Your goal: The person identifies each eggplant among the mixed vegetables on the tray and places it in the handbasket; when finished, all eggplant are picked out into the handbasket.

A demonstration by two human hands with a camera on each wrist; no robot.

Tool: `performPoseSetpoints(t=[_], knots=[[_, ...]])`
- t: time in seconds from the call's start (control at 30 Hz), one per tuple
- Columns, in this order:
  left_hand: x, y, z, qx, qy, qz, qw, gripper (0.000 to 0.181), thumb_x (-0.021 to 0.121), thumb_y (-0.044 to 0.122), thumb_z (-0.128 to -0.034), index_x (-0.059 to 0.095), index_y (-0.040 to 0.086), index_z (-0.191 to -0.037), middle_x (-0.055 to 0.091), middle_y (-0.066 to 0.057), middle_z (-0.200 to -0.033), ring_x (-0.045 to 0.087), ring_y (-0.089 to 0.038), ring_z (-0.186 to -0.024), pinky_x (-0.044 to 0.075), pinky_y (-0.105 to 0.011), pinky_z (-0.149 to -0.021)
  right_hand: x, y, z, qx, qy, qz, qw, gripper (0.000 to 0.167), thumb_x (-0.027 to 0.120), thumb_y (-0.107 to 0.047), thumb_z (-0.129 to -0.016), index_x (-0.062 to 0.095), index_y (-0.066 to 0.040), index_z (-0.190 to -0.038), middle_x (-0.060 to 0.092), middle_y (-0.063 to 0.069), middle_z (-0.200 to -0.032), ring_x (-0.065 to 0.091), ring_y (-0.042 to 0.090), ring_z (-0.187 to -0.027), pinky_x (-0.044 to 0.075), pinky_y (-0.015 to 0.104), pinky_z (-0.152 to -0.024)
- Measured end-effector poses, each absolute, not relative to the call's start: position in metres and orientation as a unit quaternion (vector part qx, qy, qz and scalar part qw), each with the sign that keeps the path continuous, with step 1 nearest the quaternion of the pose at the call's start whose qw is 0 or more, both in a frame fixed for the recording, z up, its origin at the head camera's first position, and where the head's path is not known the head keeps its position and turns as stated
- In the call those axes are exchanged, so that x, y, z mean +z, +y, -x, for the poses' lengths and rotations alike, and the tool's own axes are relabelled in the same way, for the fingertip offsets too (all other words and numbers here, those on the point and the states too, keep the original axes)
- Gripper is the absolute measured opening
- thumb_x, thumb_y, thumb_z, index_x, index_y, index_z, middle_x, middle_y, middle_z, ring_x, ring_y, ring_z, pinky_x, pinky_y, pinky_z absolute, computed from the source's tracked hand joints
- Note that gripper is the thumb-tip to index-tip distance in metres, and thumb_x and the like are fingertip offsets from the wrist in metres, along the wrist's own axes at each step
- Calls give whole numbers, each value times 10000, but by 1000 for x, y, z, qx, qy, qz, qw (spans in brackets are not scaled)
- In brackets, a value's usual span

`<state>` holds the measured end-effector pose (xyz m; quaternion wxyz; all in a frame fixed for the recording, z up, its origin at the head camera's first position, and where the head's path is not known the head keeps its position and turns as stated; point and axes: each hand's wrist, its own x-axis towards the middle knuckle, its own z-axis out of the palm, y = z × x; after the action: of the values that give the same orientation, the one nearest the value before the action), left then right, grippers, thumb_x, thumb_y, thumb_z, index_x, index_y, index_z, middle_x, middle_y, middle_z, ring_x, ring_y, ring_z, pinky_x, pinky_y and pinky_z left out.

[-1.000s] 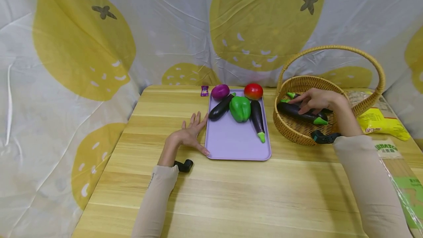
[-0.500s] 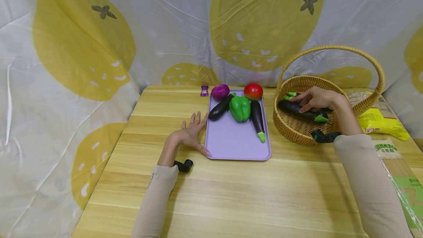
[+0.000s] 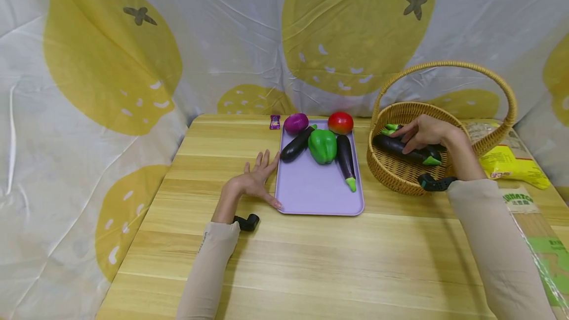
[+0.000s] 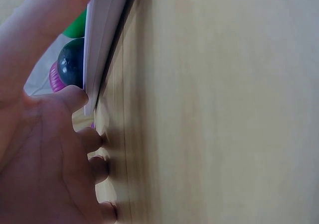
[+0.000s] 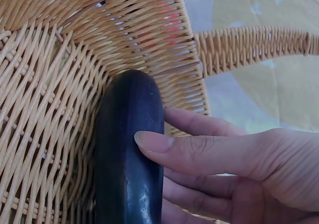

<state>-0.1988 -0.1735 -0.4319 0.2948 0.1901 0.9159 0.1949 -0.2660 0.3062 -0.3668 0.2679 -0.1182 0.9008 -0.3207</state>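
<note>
With fingers spread, my left hand (image 3: 254, 182) touches the left edge of a lilac tray (image 3: 320, 196); its thumb lies at the near corner. On the tray are a green bell pepper (image 3: 322, 146), an eggplant (image 3: 298, 145) to its left and another eggplant (image 3: 345, 162) to its right. A purple onion (image 3: 296, 123) and a red tomato (image 3: 341, 123) sit at its far corners. Inside the wicker basket (image 3: 393, 181), my right hand (image 3: 427, 132) grips a dark eggplant (image 5: 130, 149), thumb on the near side and fingers behind. Behind it, another eggplant (image 3: 392, 128) is partly hidden.
The basket's tall handle (image 3: 449, 64) arches over my right hand. Right of the basket lie a yellow bag (image 3: 507, 162) and a green-and-clear package (image 3: 533, 216). A small purple packet (image 3: 275, 122) lies left of the onion. A lemon-print cloth (image 3: 231, 23) hangs behind the table.
My right hand's fingers have drawn in around the near eggplant in the basket, which has shifted very slightly. The left hand and the tray have stayed put.
</note>
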Motion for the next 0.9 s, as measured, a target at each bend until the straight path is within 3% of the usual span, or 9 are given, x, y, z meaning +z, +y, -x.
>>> performPoseSetpoints(t=[0.23, 0.5, 0.67, 0.9], knots=[[-433, -174, 199, 195, 916, -189, 294, 1496, 944, 511, -684, -156, 211, -1653, -308, -183, -1683, -295, -357, -1572, -171, -676, -1242, -366, 305, 266, -327, 898, 114, 271, 544, 804, 29, -843, 631, 60, -1357, 606, 395, -1334, 679, 411, -1143, 621, 323, -742], [-431, -174, 198, 198, 916, -190, 294, 1489, 942, 505, -689, -149, 196, -1654, -307, -187, -1682, -297, -363, -1570, -172, -680, -1239, -369, 307, 269, -336, 895, 94, 277, 557, 817, 32, -829, 636, 62, -1354, 706, 316, -1194, 720, 142, -910, 627, 315, -744], [-430, -173, 197, 199, 915, -190, 296, 1485, 937, 514, -692, -145, 192, -1655, -302, -190, -1683, -297, -366, -1569, -169, -683, -1240, -358, 306, 265, -313, 909, 113, 250, 552, 795, -30, -879, 599, 92, -1381, 766, 192, -1076, 705, 118, -828, 599, 275, -702], [-431, -174, 198, 194, 916, -187, 297, 1482, 937, 509, -697, -156, 208, -1653, -315, -175, -1681, -306, -351, -1568, -178, -671, -1241, -332, 286, 238, -310, 919, 152, 192, 556, 677, -240, -1017, 522, -19, -1503, 713, 192, -1262, 720, 204, -994, 608, 282, -795]])
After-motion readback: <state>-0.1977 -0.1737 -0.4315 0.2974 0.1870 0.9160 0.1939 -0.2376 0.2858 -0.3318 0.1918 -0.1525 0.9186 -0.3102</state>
